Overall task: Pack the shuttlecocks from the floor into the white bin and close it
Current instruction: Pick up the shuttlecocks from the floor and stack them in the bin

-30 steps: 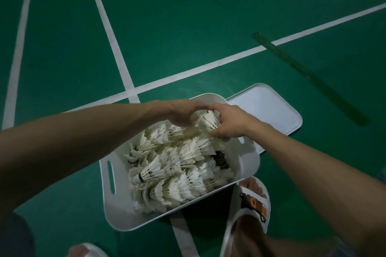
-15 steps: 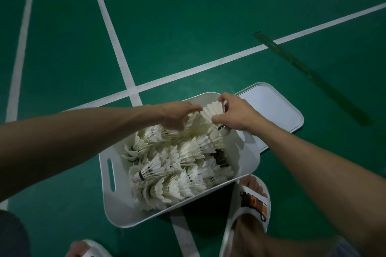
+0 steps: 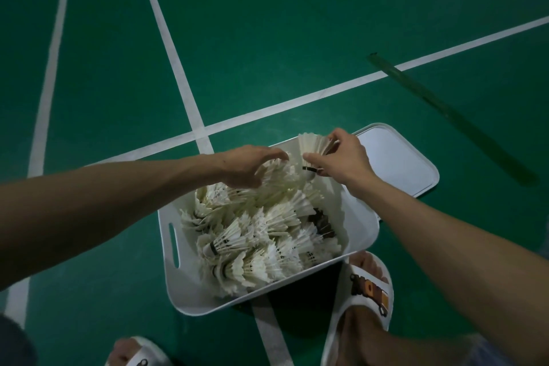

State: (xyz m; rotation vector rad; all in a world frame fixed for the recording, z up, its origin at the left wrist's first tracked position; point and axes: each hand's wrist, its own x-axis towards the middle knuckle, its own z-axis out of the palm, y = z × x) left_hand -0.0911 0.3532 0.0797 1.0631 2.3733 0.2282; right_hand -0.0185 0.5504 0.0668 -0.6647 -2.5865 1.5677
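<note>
A white bin stands open on the green court floor, filled with several white feather shuttlecocks. My right hand grips one shuttlecock by its feathers, raised above the bin's far rim. My left hand lies palm down on the shuttlecocks at the far end of the bin, fingers curved over them. The white lid lies flat on the floor just beyond the bin, to the right.
White court lines cross on the floor beyond the bin. A dark strip runs diagonally at the right. My feet in white slippers stand close to the bin's near side.
My right hand has lifted the gripped shuttlecock up and away from the pile toward the far rim. My left hand stayed on the pile, shifting slightly.
</note>
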